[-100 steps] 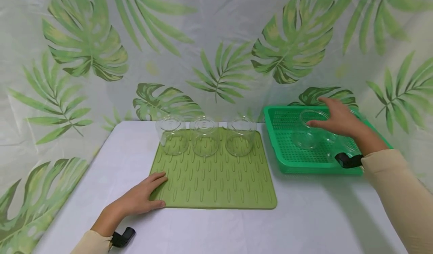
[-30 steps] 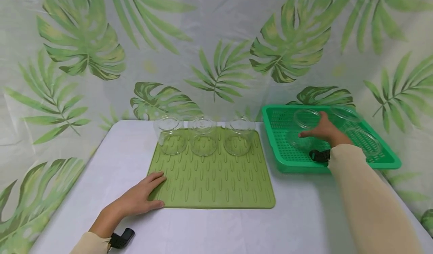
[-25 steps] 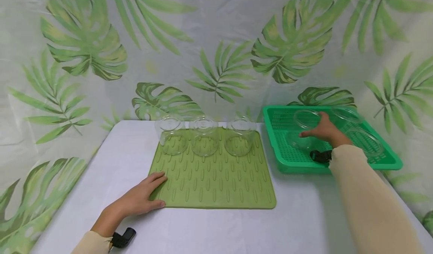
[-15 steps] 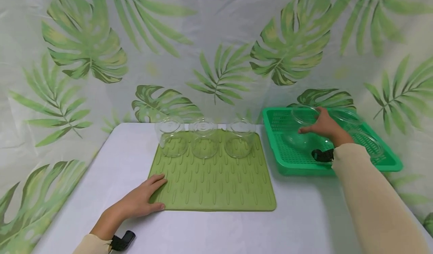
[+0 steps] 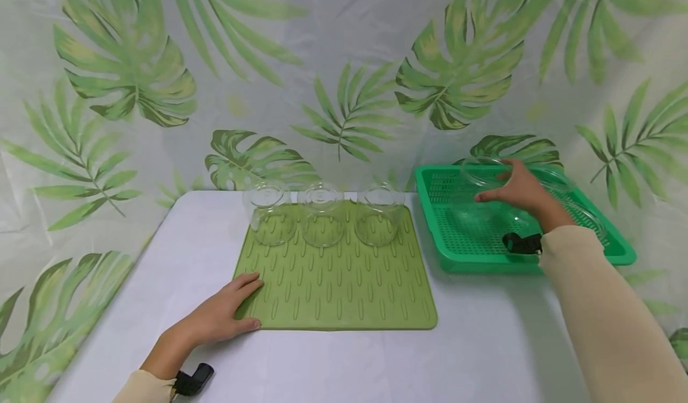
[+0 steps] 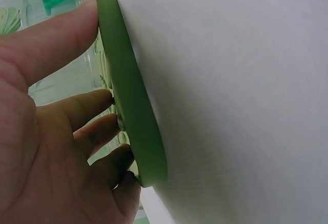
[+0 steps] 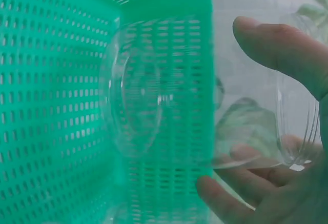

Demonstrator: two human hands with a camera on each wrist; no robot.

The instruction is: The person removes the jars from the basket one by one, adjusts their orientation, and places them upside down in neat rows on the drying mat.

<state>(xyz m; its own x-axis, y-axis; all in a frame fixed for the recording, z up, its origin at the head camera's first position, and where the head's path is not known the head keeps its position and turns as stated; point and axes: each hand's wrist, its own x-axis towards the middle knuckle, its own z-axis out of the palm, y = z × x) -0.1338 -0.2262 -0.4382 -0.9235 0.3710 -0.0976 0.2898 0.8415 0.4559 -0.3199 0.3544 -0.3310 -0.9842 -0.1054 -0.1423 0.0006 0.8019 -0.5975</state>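
Over the green basket (image 5: 486, 267) on the right of the white-covered worktop (image 5: 484, 343), my right hand (image 5: 527, 193) grasps a clear cup (image 5: 469, 205), thumb on the near side and fingers curved round the far side. The right wrist view shows the cup's rim close to my palm, its opposite end amid the perforated basket walls. At least 2 more clear vessels (image 5: 588, 218) sit in the basket, partly hidden by my right hand and wrist.

At the near left corner of the green mat (image 5: 338, 289), my left hand (image 5: 217, 313) lies released, fingers spread and touching the edge. Along the mat's far side, 3 clear cups (image 5: 322, 218) stand in a row, the left 2 near each other and the right 1 set wider apart. Beige sleeves (image 5: 618, 301) cover both my forearms, a black wrist device (image 5: 194, 379) shows at each cuff, and a leaf-print cloth (image 5: 344, 33) hangs behind the worktop.
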